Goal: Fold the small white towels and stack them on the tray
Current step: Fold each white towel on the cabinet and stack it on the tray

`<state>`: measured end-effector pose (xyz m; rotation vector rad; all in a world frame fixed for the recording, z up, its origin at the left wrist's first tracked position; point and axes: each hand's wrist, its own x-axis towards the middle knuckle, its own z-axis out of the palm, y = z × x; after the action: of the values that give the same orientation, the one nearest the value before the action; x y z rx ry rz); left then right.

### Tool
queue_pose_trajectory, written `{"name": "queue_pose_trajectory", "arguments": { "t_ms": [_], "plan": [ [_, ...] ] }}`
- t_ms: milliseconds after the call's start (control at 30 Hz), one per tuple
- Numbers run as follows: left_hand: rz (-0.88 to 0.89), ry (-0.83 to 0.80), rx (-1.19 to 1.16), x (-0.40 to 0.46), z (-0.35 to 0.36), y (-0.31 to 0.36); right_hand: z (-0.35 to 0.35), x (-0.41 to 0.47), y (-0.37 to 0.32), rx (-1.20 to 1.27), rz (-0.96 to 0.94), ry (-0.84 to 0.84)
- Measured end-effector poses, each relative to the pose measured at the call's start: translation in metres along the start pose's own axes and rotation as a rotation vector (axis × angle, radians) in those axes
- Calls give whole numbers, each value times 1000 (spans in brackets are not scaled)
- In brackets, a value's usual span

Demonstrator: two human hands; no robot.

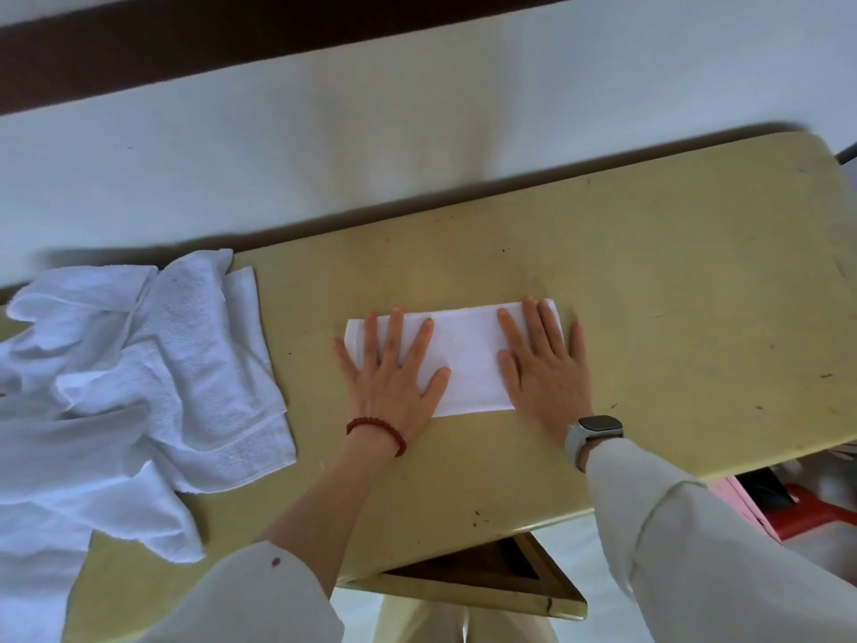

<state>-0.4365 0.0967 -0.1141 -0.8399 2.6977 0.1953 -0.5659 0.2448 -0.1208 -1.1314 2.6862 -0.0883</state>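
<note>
A folded white towel (463,359) is laid flat at the middle of the yellow table (649,280). It is pressed down by the left hand (392,368) and right hand (542,364), palms flat, fingers spread straight. Unfolded towels (139,387) are heaped at the table's left end.

hands (468,373) flat on folded towel (466,359) | towel pile (139,387) left | table (672,280)
</note>
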Motion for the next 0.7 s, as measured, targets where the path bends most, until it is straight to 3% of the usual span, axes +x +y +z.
{"name": "queue_pose_trajectory", "arguments": {
  "t_ms": [100,200,367,533,700],
  "plan": [
    [-7,-2,-25,2,-13,3,-7,-8,9,116,-32,71],
    [33,63,-100,14,-32,7,-27,-16,8,342,245,197],
    [157,41,-74,44,-49,18,-43,-10,7,459,679,-150],
    [134,-8,-72,45,-53,23,-41,3,10,512,717,-308],
    [49,-89,-178,32,-53,19,-51,4,2,691,694,-204]
  ]
}}
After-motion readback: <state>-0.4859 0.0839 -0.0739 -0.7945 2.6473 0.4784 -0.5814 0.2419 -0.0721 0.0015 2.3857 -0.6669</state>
